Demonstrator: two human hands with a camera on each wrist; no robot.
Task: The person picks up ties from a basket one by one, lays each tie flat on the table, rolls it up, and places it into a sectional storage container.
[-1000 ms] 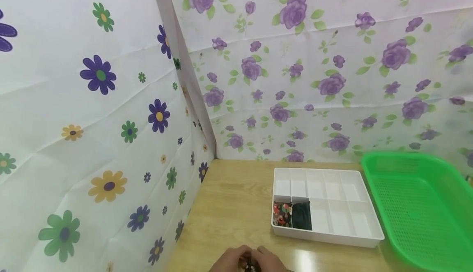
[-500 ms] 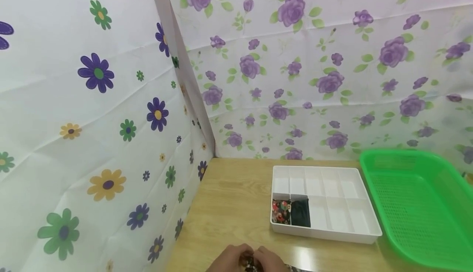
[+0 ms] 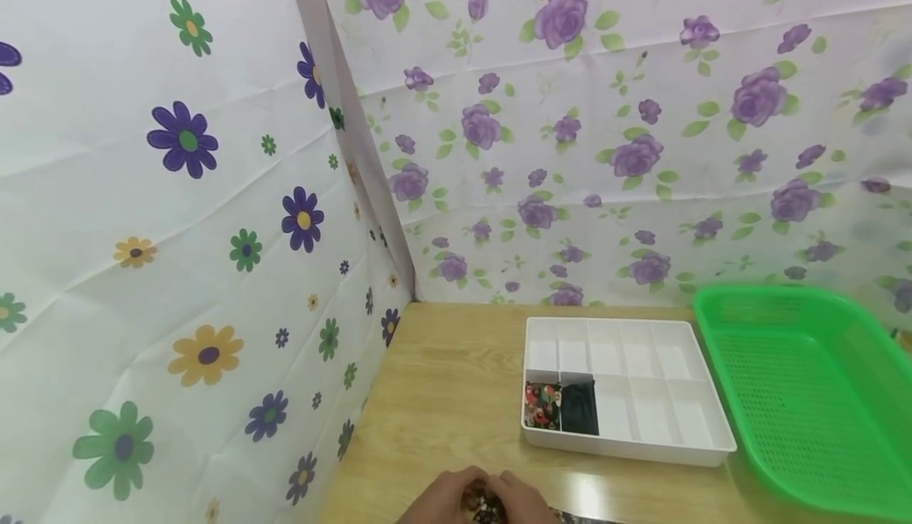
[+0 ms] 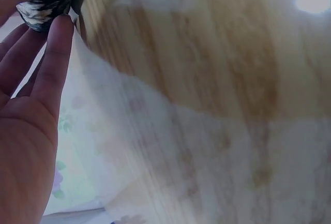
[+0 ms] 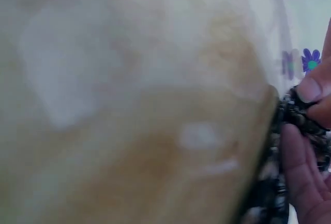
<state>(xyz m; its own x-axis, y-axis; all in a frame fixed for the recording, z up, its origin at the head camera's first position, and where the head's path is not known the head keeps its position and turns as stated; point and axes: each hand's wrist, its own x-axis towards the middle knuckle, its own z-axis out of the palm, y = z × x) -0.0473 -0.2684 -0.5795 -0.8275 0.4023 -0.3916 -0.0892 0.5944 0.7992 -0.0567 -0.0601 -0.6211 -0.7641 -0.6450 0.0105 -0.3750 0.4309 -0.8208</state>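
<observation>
At the bottom edge of the head view, my left hand and right hand meet over a dark cloth with a pale and brown pattern. Both hold it bunched or rolled between fingers and thumb. A flat strip of the same cloth extends rightward from under the right hand. The left wrist view shows the rounded cloth bundle at the fingertips of the left hand. In the right wrist view, the right hand pinches the cloth, which trails downward. Its lower part is cut off by the frame.
Beyond the hands stands a white divided tray. Two front-left compartments hold a red-and-black patterned folded cloth and a plain dark one. A green plastic basket is at right. Flowered sheets enclose the wooden table.
More of the flat patterned strip shows to the right of my right hand. Both hands stay together at nearly the same spot. The head view has shifted slightly.
</observation>
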